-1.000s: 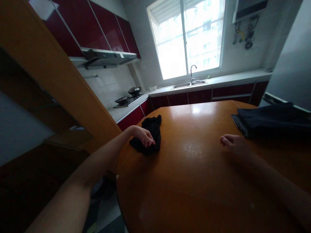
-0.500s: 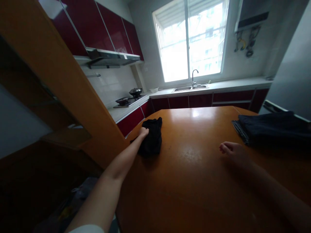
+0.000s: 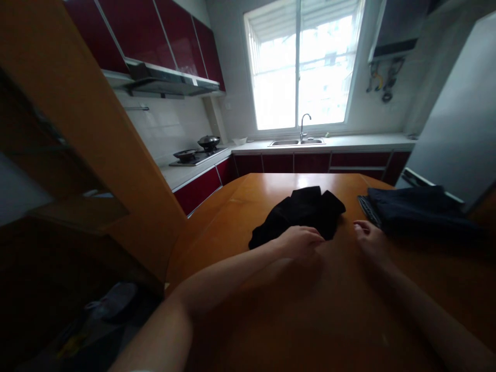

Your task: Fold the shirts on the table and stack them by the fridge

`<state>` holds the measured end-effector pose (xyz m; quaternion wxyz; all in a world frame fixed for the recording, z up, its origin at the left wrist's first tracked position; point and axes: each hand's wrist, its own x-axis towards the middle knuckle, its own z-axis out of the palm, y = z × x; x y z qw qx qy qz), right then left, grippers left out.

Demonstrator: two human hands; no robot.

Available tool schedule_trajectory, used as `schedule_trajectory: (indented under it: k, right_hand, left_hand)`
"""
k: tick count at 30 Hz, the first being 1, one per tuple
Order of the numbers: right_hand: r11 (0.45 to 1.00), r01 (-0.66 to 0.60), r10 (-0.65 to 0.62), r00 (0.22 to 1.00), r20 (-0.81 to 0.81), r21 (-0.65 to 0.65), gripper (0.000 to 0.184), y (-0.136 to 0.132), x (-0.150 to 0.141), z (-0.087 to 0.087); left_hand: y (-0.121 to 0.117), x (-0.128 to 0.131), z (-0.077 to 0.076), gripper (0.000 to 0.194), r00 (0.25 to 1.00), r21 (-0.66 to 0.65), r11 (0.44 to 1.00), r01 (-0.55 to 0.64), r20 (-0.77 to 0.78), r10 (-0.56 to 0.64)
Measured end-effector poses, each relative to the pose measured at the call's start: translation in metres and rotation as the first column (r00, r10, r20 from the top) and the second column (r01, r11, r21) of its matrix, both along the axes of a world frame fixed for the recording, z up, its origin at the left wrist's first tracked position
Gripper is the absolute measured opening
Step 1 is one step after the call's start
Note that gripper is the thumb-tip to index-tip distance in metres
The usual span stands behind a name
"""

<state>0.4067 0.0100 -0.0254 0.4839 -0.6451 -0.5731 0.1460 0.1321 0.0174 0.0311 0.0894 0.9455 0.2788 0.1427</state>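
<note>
A black cloth garment (image 3: 300, 212) lies crumpled near the middle of the wooden table (image 3: 240, 299). At its near right edge is my left hand (image 3: 300, 242), with the fingers closed on the fabric; the fingertips are partly hidden. My right hand (image 3: 371, 242) hovers just above or rests on the table to the right of the garment, apart from it. Its fingers are loosely curled in, and nothing shows in them. Close beyond that hand lies a folded stack of dark blue clothing (image 3: 418, 209), which looks like jeans.
A wooden shelf frame (image 3: 127, 134) rises at the left of the table. Behind are a stove (image 3: 197, 157) with pans, a sink (image 3: 287, 142) under the window, and a white counter (image 3: 356, 140). A pale fridge (image 3: 453, 113) stands at right.
My left hand has carried the black garment from the table's left side rightward to the middle, and the garment is more spread out. The view has shifted slightly; my right hand stays near the stack.
</note>
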Motion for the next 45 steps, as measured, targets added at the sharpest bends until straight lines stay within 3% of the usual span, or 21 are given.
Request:
schedule_trajectory:
  k: [3,5,7,9,11,13,15,17,19,22,23,24,26,28,30,32,34,37,41,43,45]
  right_hand:
    - [0.997,-0.035,0.028,0.995,0.100,0.066,0.038,0.001,-0.008,-0.003]
    - [0.996,-0.054,0.041,0.981,0.191,0.065,0.039,0.000,-0.019,-0.006]
    - [0.999,-0.045,0.037,0.966,0.255,0.026,0.041,-0.001,-0.030,-0.010]
    - [1.000,-0.024,0.024,0.964,0.264,-0.005,0.043,0.000,-0.035,-0.012]
    - [1.000,0.016,-0.016,0.973,0.232,0.002,0.043,0.001,-0.032,-0.011]
    - [0.998,0.060,-0.065,0.981,0.183,0.031,0.041,0.004,-0.023,-0.008]
    - [0.995,0.086,-0.093,0.987,0.129,0.059,0.040,0.006,-0.013,-0.002]
    - [0.993,0.102,-0.107,0.992,0.073,0.067,0.041,0.007,-0.005,0.003]
    - [0.991,0.119,-0.121,0.992,0.033,0.063,0.041,0.008,0.000,0.007]
    - [0.991,0.125,-0.127,0.991,0.037,0.056,0.038,0.008,0.002,0.010]
    - [0.991,0.123,-0.125,0.991,0.053,0.049,0.036,0.008,0.003,0.011]
    - [0.992,0.118,-0.120,0.990,0.077,0.035,0.035,0.008,0.003,0.010]
    - [0.994,0.103,-0.099,0.984,0.151,-0.022,0.034,0.007,0.002,0.009]
    - [0.990,0.094,-0.064,0.965,0.254,-0.107,0.032,0.004,0.000,0.006]
    - [0.975,0.086,-0.008,0.934,0.358,-0.203,0.035,-0.001,-0.003,0.003]
    - [0.956,0.069,0.063,0.900,0.430,-0.286,0.041,-0.006,-0.007,0.001]
    - [0.938,0.050,0.122,0.878,0.463,-0.342,0.043,-0.011,-0.010,0.002]
    - [0.929,0.033,0.156,0.868,0.472,-0.368,0.041,-0.015,-0.013,0.007]
    - [0.932,0.019,0.167,0.863,0.477,-0.361,0.035,-0.017,-0.017,0.013]
    - [0.933,0.018,0.170,0.857,0.486,-0.360,0.033,-0.016,-0.020,0.014]
    - [0.931,0.025,0.170,0.853,0.493,-0.363,0.033,-0.014,-0.022,0.013]
  left_hand:
    - [0.022,-0.031,0.010,0.038,0.942,0.061,0.945,-0.320,0.129,0.310]
    - [0.044,-0.052,0.014,0.058,0.873,-0.061,0.880,-0.471,0.109,0.475]
    - [0.059,-0.063,0.014,0.061,0.831,-0.144,0.832,-0.536,0.084,0.550]
    - [0.062,-0.063,0.014,0.044,0.831,-0.162,0.831,-0.532,0.087,0.549]
    - [0.049,-0.054,0.014,0.026,0.864,-0.106,0.875,-0.472,0.142,0.484]
    - [0.024,-0.042,0.015,0.023,0.918,0.022,0.935,-0.354,0.200,0.343]
    - [-0.011,-0.030,0.015,0.030,0.977,0.136,0.979,-0.152,0.172,0.128]
    - [-0.047,-0.020,0.016,0.037,0.992,0.103,0.990,0.097,0.072,-0.105]
    - [-0.077,-0.014,0.017,0.037,0.942,-0.082,0.939,0.335,0.026,-0.334]
    - [-0.092,-0.007,0.024,0.022,0.844,-0.381,0.762,0.524,0.111,-0.525]
    - [-0.088,-0.004,0.027,0.018,0.862,-0.407,0.764,0.501,0.154,-0.483]
    - [-0.080,0.000,0.029,0.017,0.907,-0.391,0.819,0.420,0.192,-0.373]
    - [-0.057,0.014,0.029,0.020,0.963,-0.286,0.953,0.105,0.270,-0.025]
    - [-0.036,0.034,0.021,0.022,0.936,-0.188,0.968,-0.169,0.277,0.217]
    - [-0.021,0.055,0.009,0.045,0.947,-0.109,0.958,-0.265,0.156,0.280]
    - [-0.011,0.069,-0.002,0.066,0.966,-0.082,0.963,-0.256,0.007,0.257]
    - [-0.001,0.066,-0.004,0.064,0.970,-0.143,0.960,-0.241,-0.048,0.236]
    - [0.019,0.020,0.011,0.050,0.934,-0.331,0.890,-0.314,0.060,0.352]
    - [0.048,-0.103,0.042,0.053,0.747,-0.518,0.682,-0.516,0.118,0.654]
    - [0.055,-0.160,0.053,0.050,0.599,-0.412,0.562,-0.717,0.049,0.800]
    - [0.057,-0.194,0.058,0.051,0.483,-0.306,0.487,-0.818,0.097,0.870]
